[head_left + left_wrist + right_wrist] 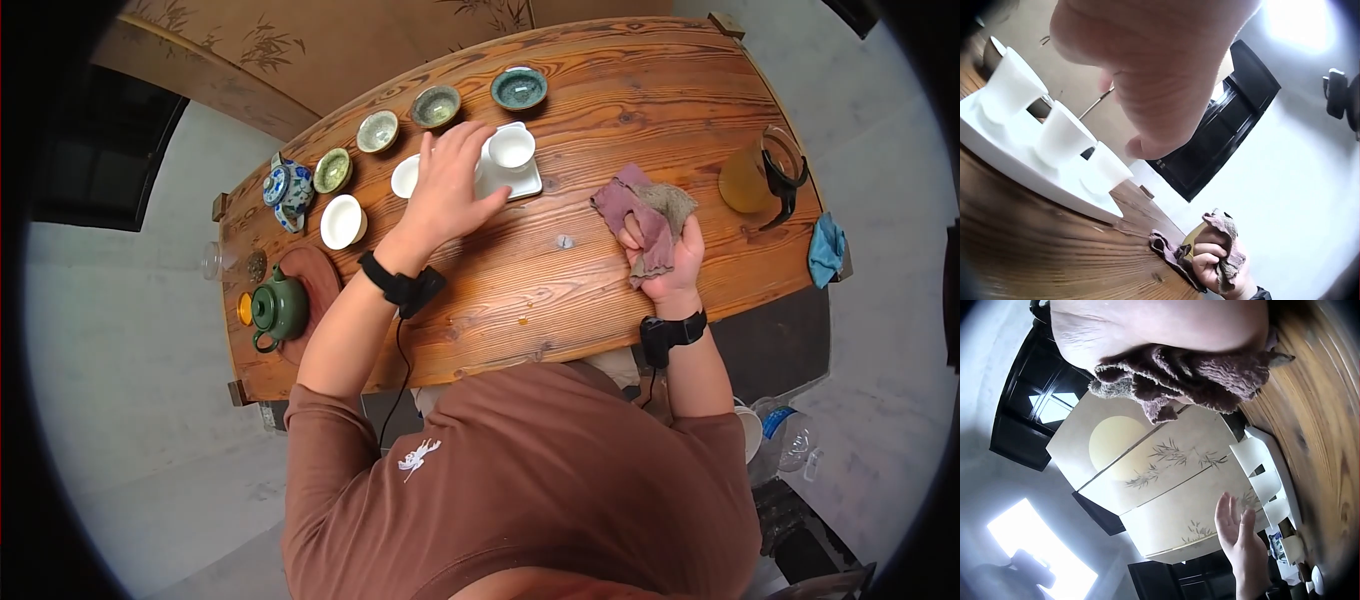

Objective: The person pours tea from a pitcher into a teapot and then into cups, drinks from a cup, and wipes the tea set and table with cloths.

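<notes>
My left hand [450, 190] hovers over a white tray [526, 184], its fingers extended and thumb spread, holding nothing. On that tray stand white cups, one at the right end [512, 147] and another at the left end [405, 177]; the hand hides the middle of the tray in the head view. Seen from the left wrist, three white cups [1063, 137] are in a row on it. My right hand [683, 262] grips a crumpled purple and grey-brown cloth [655, 215] above the table's right half, fingers curled into its folds.
Behind the tray sit a teal bowl [519, 89] and several glazed bowls. At left are a white cup [343, 222], a blue-and-white teapot [288, 190] and a green teapot [280, 308]. A glass pitcher [745, 180] and blue cloth [827, 250] lie along the right edge.
</notes>
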The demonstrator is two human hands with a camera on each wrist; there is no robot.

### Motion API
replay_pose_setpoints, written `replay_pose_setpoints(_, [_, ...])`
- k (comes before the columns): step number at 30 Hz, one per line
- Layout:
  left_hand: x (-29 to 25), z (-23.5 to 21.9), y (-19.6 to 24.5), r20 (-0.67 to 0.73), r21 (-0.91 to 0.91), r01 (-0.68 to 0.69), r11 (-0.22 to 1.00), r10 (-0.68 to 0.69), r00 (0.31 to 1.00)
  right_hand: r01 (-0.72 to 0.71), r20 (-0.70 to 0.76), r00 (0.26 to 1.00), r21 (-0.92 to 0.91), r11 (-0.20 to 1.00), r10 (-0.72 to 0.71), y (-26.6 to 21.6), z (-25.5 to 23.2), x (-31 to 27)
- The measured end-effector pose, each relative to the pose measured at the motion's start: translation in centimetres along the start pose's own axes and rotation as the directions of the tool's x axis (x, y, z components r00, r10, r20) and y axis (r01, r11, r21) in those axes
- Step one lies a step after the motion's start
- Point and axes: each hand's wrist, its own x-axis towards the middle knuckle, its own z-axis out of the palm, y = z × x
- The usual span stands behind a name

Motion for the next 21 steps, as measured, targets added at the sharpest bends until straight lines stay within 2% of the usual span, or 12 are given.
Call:
replay_pose_setpoints(3, [1.8, 1.1, 1.1, 0.078, 0.072, 0.052, 0.996, -0.057, 0.995, 0.002, -0.057, 0.998, -0.01, 1.0, -0.002, 0.0, 0.5, -0.1])
replay_pose_setpoints(4, [2.3, 1.5, 1.4, 0.054, 0.088, 0.062, 0.994, -0.067, 0.996, 0.009, -0.023, 1.0, -0.014, 1.0, -0.009, 0.0, 0.2, -0.1])
replay_pose_setpoints(7, [3.9, 1.9, 1.2, 0.187, 0.119, 0.152, 0.981, -0.172, 0.967, 0.023, 0.039, 0.999, -0.007, 1.0, -0.023, 0.2, -1.4, 0.1])
replay_pose_setpoints(11, [4.0, 2.1, 0.9, 0.086, 0.025, 0.116, 0.993, -0.118, 0.989, 0.017, 0.061, 0.998, 0.043, 0.999, -0.02, 0.2, -1.5, 0.1])
replay_pose_setpoints(13, [3.1, 1.2, 2.0, 0.017, -0.052, 0.069, 0.996, -0.069, 0.997, 0.051, 0.01, 0.999, -0.046, 0.998, -0.051, 0.3, -0.7, 0.1])
replay_pose_setpoints(15, [1.6, -0.4, 3.9, -0.051, -0.177, -0.009, 0.984, 0.0, 0.999, 0.097, -0.119, 0.984, -0.255, 0.962, -0.131, 0.6, 2.7, -0.3])
replay_pose_setpoints(17, [-0.1, -2.1, 6.0, -0.083, -0.301, -0.073, 0.951, 0.05, 0.995, 0.253, 0.055, 0.965, -0.45, 0.856, -0.256, 1.7, 0.4, -0.3])
replay_pose_setpoints(18, [-1.0, -2.8, 7.1, -0.072, -0.414, -0.057, 0.909, 0.029, 0.997, 0.33, 0.151, 0.943, -0.531, 0.78, -0.296, 2.0, -0.8, -0.4])
replay_pose_setpoints(21, [-3.8, -4.4, 9.4, -0.074, -0.602, -0.075, 0.795, 0.038, 0.997, 0.448, 0.304, 0.893, -0.647, 0.617, -0.33, 2.9, 1.3, -1.4])
